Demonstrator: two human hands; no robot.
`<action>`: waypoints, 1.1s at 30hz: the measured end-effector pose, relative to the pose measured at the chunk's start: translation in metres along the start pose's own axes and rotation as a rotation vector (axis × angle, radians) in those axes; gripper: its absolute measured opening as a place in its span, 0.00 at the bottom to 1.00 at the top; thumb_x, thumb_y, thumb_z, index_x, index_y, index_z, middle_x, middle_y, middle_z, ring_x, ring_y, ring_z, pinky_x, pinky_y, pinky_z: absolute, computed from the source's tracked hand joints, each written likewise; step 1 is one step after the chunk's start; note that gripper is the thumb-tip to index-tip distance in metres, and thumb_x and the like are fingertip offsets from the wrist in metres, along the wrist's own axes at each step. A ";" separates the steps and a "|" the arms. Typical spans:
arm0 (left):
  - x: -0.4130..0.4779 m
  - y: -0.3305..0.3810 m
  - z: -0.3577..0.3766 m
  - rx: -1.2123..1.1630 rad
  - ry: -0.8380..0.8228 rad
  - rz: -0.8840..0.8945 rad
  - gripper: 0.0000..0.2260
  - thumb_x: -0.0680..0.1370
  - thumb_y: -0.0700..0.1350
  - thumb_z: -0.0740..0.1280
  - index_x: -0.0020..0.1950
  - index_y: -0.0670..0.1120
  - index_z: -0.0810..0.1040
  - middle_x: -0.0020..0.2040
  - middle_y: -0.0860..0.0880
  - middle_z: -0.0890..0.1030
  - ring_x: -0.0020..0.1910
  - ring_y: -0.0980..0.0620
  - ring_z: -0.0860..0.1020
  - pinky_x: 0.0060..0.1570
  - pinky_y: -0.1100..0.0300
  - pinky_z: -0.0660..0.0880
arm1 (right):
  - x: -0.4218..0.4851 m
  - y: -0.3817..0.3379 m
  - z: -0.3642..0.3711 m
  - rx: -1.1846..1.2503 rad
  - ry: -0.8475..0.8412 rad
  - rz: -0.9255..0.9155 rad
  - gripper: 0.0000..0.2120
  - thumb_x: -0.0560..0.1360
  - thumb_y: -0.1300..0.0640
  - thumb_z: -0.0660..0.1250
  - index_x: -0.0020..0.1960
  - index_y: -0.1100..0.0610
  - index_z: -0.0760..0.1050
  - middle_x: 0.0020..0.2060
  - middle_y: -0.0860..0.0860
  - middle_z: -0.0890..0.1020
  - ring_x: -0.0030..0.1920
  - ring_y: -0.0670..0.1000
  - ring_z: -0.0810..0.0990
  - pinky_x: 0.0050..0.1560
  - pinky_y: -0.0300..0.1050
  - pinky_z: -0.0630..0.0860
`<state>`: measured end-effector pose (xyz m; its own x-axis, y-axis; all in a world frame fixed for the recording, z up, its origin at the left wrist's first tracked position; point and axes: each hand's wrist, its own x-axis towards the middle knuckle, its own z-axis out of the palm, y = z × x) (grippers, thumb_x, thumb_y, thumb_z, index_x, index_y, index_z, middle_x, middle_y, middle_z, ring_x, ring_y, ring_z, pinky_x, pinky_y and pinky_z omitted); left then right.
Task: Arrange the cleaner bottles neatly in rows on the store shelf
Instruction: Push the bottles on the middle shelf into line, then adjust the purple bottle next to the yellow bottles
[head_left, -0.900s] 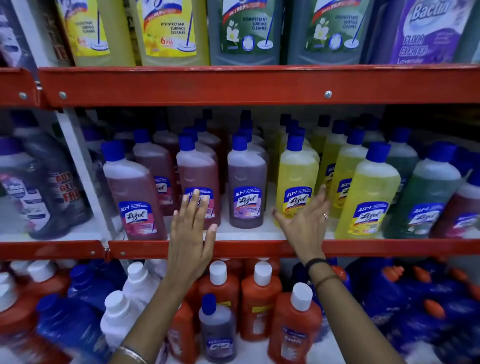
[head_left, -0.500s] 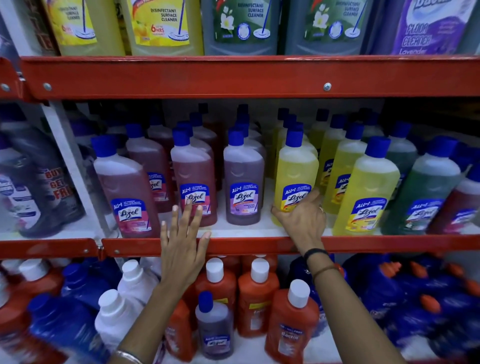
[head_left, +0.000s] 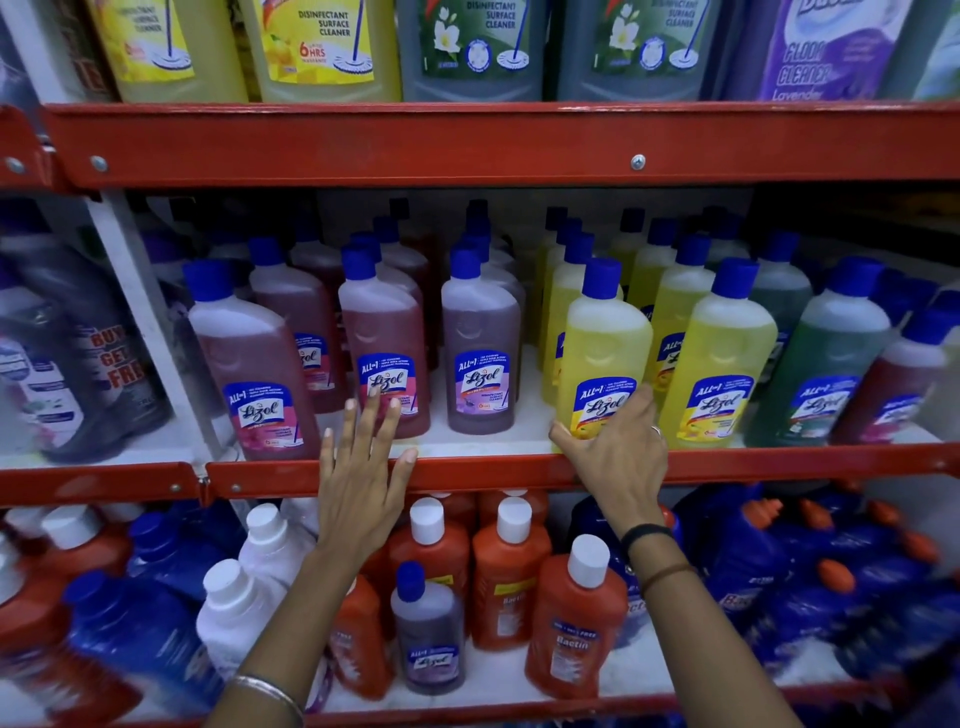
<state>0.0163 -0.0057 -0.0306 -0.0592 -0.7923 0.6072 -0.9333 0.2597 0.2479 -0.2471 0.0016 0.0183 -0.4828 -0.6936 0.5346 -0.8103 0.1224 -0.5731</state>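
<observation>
Gripping the front yellow bottle (head_left: 602, 353) low at the middle shelf's front edge (head_left: 519, 467), right hand (head_left: 618, 452) has slid it forward, left hand (head_left: 363, 467) hovers fingers spread; yellow row alignment under way.

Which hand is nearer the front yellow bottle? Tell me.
Right. The right hand touches the front yellow bottle at its base; the left hand is apart, spread before the red bottle.
</observation>
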 end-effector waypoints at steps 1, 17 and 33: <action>-0.002 -0.002 0.000 0.007 -0.011 0.004 0.26 0.79 0.58 0.49 0.77 0.55 0.51 0.79 0.50 0.54 0.77 0.49 0.50 0.72 0.45 0.48 | -0.001 0.001 0.000 0.006 -0.007 -0.003 0.47 0.60 0.39 0.74 0.65 0.65 0.59 0.53 0.63 0.77 0.50 0.65 0.79 0.48 0.56 0.77; -0.025 -0.041 -0.009 0.120 -0.118 0.076 0.26 0.80 0.61 0.46 0.77 0.57 0.49 0.79 0.50 0.53 0.77 0.48 0.43 0.72 0.53 0.36 | -0.047 -0.095 0.035 0.428 -0.020 -0.192 0.43 0.68 0.45 0.73 0.72 0.61 0.54 0.65 0.62 0.66 0.64 0.59 0.69 0.61 0.44 0.73; -0.024 -0.044 -0.009 0.100 -0.133 0.101 0.26 0.80 0.63 0.44 0.77 0.57 0.47 0.79 0.53 0.46 0.77 0.50 0.40 0.72 0.54 0.34 | -0.031 -0.106 0.054 0.133 -0.063 0.004 0.49 0.61 0.43 0.75 0.70 0.65 0.55 0.60 0.64 0.72 0.57 0.65 0.76 0.53 0.54 0.77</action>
<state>0.0620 0.0069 -0.0492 -0.1941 -0.8325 0.5188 -0.9504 0.2907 0.1109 -0.1279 -0.0284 0.0286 -0.4603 -0.7373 0.4946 -0.7554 0.0325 -0.6545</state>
